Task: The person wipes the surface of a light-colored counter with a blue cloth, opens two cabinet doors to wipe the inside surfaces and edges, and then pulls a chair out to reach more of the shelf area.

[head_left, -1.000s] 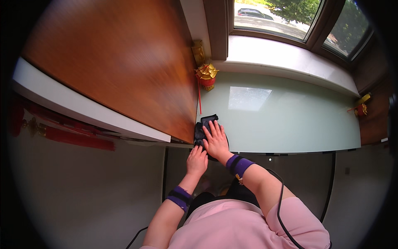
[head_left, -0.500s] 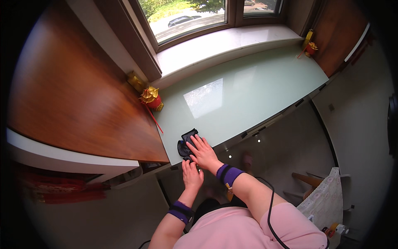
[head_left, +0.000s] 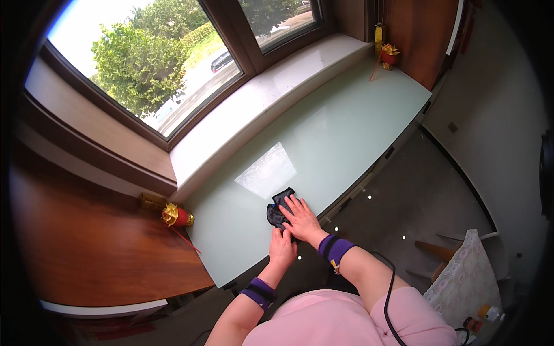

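Soft item (head_left: 278, 215) black, with a fleck of blue at its edge; tabletop (head_left: 329, 138) pale milky green; left wristband (head_left: 259, 292) and right wristband (head_left: 336, 249) both purple, each crossed by a black band; top (head_left: 340, 323) plain light pink, cable (head_left: 390, 294) black. Wooden panel (head_left: 98, 248) at left reddish brown with darker streaky grain, edge strip (head_left: 104, 309) white, window frame (head_left: 249, 55) dark brown, sill (head_left: 242, 118) whitish, trees (head_left: 144, 63) mixed greens. Left ornament (head_left: 178, 215) and right ornament (head_left: 389, 55) both red and gold; tablecloth (head_left: 470, 277) off-white with faint pinkish rounded motifs, floor (head_left: 427, 184) dark grey.
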`<state>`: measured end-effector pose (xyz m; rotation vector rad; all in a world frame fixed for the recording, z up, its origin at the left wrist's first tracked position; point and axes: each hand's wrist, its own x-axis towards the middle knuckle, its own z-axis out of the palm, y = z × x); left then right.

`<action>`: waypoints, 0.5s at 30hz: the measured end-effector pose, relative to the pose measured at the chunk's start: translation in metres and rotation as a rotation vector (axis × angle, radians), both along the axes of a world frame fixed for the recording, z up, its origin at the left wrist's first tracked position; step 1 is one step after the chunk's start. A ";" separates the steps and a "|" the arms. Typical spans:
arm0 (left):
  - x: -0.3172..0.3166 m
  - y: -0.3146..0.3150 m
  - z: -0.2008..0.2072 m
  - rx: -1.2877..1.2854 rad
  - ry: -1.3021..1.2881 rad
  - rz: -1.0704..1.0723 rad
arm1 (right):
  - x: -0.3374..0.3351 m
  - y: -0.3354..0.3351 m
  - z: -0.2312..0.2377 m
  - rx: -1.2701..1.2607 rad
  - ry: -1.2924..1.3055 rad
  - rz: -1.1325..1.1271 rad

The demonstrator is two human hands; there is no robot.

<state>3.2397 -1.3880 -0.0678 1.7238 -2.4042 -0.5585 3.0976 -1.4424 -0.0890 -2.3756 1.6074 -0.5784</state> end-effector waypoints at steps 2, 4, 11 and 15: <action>-0.038 -0.029 0.001 0.022 -0.010 -0.092 | -0.041 -0.022 -0.001 -0.002 -0.046 -0.058; -0.087 -0.058 0.008 0.010 -0.014 -0.138 | -0.089 -0.043 -0.002 -0.035 -0.069 -0.130; -0.246 -0.157 0.017 -0.079 -0.025 -0.361 | -0.248 -0.115 0.001 -0.078 -0.056 -0.364; -0.321 -0.205 -0.005 -0.169 0.009 -0.379 | -0.321 -0.153 -0.006 -0.127 -0.016 -0.513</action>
